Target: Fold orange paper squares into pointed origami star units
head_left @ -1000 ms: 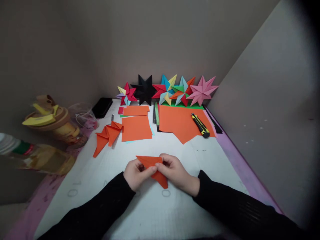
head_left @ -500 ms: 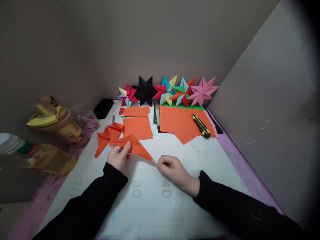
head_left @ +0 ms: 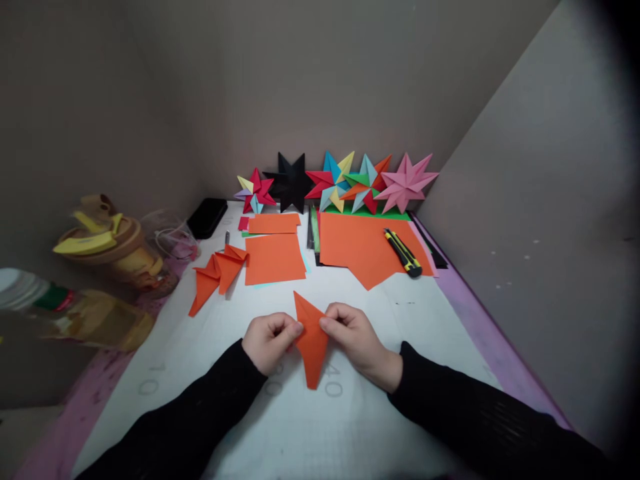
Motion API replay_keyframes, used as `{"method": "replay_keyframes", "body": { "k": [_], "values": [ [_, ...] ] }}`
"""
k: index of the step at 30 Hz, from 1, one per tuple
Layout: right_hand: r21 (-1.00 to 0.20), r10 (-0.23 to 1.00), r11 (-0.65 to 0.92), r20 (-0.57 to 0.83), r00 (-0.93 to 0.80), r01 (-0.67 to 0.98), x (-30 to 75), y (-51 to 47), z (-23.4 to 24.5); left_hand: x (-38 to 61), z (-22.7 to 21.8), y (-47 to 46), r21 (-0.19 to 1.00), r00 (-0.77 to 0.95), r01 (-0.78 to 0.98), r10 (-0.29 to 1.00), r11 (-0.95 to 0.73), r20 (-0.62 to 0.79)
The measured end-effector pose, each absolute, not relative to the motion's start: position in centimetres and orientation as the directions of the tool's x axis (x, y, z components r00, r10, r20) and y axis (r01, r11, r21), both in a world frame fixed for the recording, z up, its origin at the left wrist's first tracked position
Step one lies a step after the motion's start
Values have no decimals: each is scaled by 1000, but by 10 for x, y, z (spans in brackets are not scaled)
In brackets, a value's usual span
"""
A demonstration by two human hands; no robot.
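A folded orange paper piece (head_left: 311, 340), kite-shaped with its long point toward me, is held over the white cutting mat (head_left: 410, 320). My left hand (head_left: 270, 341) pinches its left edge with fingers curled. My right hand (head_left: 353, 337) pinches its right edge the same way. Two similar folded orange pieces (head_left: 216, 275) lie on the mat to the left, apart from both hands. Flat orange squares (head_left: 274, 257) lie just beyond the held piece.
A large cut orange sheet (head_left: 363, 248) with a yellow-black utility knife (head_left: 401, 252) on it lies at the back right. Several paper stars (head_left: 335, 181) lean on the back wall. A black case (head_left: 206, 216), a brown-yellow object (head_left: 107, 243) and a bottle (head_left: 75, 313) stand at the left.
Half a second ago my left hand alone held the piece out by the folded pieces at the left. It has come back to the middle, turned point-down, and both hands now pinch it.
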State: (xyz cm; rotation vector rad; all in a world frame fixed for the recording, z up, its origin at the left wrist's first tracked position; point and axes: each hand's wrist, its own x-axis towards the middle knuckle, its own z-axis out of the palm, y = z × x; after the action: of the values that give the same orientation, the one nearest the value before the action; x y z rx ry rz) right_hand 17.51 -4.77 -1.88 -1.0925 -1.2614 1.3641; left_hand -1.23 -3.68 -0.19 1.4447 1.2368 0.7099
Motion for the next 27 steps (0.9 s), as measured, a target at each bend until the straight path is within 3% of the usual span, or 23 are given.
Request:
{"method": "replay_keyframes", "body": {
  "k": [8,14,18,21,24,27],
  "values": [
    [-964,990,-113,-90,-108,-239,180,-44,-25,-18,-8,-27,974,113,113,971,196,-209],
    [-988,954,-118,-83,-288,-104,179,-42,-22,-15,-10,-30,980,339,-104,932,171,-127],
    [-1000,951,-14,-9,-310,-13,177,-46,-19,-11,-5,-33,966,231,-143,957,214,-177],
    [-975,956,192,160,-245,112,175,-51,-18,-11,-6,-31,976,64,-128,983,178,-171],
    [-885,915,364,282,-290,289,174,-57,-18,-12,-10,-27,983,-58,-110,986,146,-153],
    [-862,917,380,303,-258,335,172,-58,-20,-12,-11,-26,979,-91,-145,984,140,-155]
  ]
}}
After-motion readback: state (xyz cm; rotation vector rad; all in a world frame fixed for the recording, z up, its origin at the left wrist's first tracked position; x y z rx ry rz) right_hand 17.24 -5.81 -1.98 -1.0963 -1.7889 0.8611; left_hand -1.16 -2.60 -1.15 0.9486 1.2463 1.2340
